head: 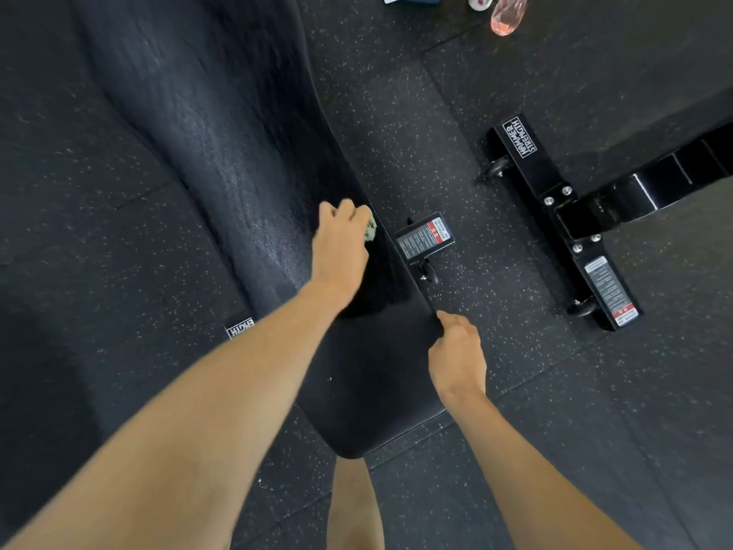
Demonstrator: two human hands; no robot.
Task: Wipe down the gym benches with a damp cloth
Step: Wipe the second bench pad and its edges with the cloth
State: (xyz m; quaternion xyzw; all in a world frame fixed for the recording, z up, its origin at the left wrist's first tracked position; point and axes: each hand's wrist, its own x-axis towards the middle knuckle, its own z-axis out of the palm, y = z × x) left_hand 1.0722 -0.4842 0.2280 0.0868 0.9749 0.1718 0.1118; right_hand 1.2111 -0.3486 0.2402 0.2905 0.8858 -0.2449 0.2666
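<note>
hammer strength on bench base bar [551, 192]

The left hand [341, 248] at centre and right hand [458, 351] toward 5 o'clock are bare. A bare leg [353, 506] shows at 6 o'clock.

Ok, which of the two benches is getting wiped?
The near bench, where the left hand holds the cloth against it; the other bench, to the right, is untouched.

Bench [238, 152] is laid centre-left; cloth [371, 229] is held at its right edge; second bench base [555, 216] is set rightward; bottle [507, 13] is noted beyond.
</note>
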